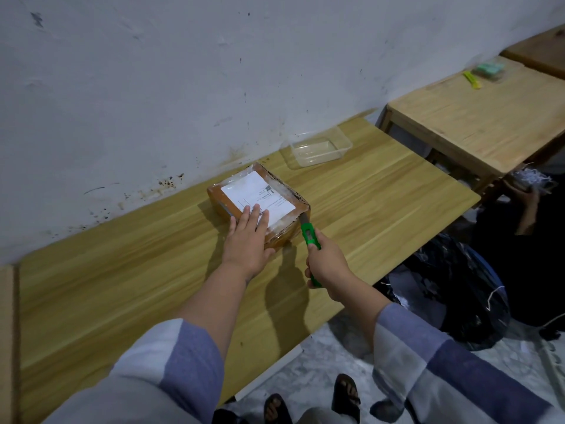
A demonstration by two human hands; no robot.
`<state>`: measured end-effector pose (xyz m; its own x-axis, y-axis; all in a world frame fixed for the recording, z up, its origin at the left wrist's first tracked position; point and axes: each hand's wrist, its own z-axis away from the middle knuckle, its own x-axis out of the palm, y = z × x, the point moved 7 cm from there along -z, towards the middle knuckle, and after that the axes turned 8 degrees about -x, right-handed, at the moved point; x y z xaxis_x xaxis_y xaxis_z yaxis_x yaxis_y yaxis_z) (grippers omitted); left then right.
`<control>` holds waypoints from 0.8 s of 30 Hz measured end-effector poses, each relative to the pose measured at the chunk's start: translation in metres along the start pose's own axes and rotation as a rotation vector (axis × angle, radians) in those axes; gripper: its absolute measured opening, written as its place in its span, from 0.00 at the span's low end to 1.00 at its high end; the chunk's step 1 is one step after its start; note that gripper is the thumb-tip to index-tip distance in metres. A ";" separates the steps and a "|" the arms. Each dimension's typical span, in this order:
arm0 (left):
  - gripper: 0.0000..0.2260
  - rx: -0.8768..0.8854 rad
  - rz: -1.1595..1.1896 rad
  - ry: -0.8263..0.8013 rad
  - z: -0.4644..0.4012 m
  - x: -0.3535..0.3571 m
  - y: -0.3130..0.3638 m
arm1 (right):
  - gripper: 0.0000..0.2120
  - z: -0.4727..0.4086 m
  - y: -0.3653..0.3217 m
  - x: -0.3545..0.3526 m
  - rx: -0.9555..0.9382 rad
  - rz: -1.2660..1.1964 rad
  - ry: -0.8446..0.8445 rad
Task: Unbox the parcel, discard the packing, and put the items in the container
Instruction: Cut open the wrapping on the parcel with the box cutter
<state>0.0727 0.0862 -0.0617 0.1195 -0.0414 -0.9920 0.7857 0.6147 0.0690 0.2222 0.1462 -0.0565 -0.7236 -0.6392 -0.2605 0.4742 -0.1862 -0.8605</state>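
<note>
Taped parcel (260,206) pinned flat and met by a knife at its corner.

The parcel, a brown box with a white label, lies on the wooden worktop (367,191) close to the wall. The left hand (249,237) presses on the parcel's near top, fingers (253,215) straight and spread, forearm stretched forward. The right hand (327,261) is curled round a green utility knife (310,240), wrist angled inward, blade touching the parcel's right-hand corner. Beyond the parcel, just apart from it, stands a clear plastic container (318,148). Right of the parcel, past the worktop's edge, a black bag (458,289) sits on the floor.
</note>
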 end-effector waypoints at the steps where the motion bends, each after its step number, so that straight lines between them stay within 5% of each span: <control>1: 0.37 0.002 0.001 -0.005 0.000 0.000 0.000 | 0.24 0.000 -0.002 0.001 0.001 0.004 -0.008; 24: 0.37 -0.035 0.024 -0.002 0.004 0.000 0.000 | 0.24 0.048 -0.001 0.024 -0.005 -0.005 -0.155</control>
<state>0.0752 0.0837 -0.0612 0.1388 -0.0278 -0.9899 0.7612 0.6424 0.0887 0.2282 0.0948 -0.0407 -0.6397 -0.7458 -0.1858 0.4682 -0.1864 -0.8637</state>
